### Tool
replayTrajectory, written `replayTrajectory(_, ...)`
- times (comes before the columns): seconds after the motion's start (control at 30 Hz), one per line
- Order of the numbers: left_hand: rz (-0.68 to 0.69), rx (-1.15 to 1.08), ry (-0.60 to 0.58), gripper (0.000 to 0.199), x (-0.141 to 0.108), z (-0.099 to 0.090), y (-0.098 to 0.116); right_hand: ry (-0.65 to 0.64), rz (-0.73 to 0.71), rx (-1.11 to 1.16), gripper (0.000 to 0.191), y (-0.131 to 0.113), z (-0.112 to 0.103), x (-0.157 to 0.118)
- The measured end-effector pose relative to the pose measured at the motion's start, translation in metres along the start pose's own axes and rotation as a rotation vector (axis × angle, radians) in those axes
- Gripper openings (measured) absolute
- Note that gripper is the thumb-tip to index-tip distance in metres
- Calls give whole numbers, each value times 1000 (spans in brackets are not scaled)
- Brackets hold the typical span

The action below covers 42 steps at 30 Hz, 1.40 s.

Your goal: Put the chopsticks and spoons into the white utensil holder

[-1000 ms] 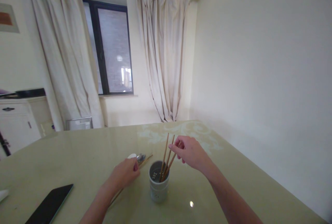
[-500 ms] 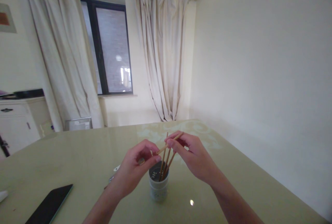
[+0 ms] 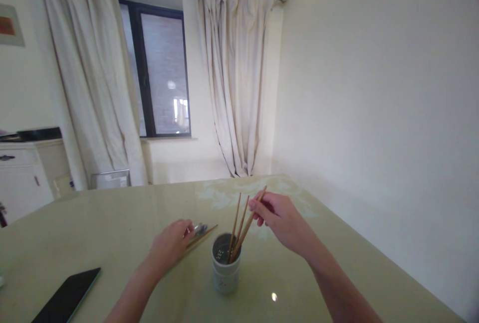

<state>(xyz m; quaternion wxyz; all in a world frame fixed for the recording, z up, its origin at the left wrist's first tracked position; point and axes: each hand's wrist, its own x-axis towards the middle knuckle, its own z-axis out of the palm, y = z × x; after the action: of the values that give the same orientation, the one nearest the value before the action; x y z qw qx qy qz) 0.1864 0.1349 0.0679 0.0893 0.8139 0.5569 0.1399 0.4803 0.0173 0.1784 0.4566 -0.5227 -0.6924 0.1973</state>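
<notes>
A pale cup [image 3: 226, 279] stands upright on the glossy green table [image 3: 307, 283], with several wooden chopsticks [image 3: 235, 221] leaning to the right inside it. My right hand [image 3: 275, 216] pinches the upper part of a chopstick whose lower end is in the cup. Left of the cup, my left hand [image 3: 174, 243] is low over the table, its fingers closed at a metal utensil [image 3: 200, 229]. Another chopstick [image 3: 205, 235] lies beside that utensil, pointing toward the cup. The fingertips of my left hand are partly hidden, so what they grip is unclear.
A dark tablet or phone [image 3: 67, 295] lies at the table's left front. The white wall [image 3: 374, 113] borders the table's right edge. Beyond the far edge are curtains [image 3: 239, 74], a window and a white cabinet [image 3: 22, 178].
My left hand has moved left and down, away from the cup and my right hand. The chopstick between both hands is gone from there; my right hand now pinches one standing in the cup.
</notes>
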Motion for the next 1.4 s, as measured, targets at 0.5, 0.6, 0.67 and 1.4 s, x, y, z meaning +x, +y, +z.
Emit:
replayTrajectory(0.5, -64, 84, -186, 8, 6, 34, -28, -365, 148, -242, 28, 10, 43, 0)
replayTrajectory(0.6, -78, 78, -193, 8, 7, 37, -30, -415, 167, -217, 28, 12, 41, -2)
replayTrajectory(0.67, -81, 77, -198, 8, 7, 38, -31, -444, 182, -190, 28, 14, 41, -3)
replayTrajectory(1.4, -55, 72, -163, 10, 4, 34, -25, -552, 316, 8, 25, 26, 26, -1)
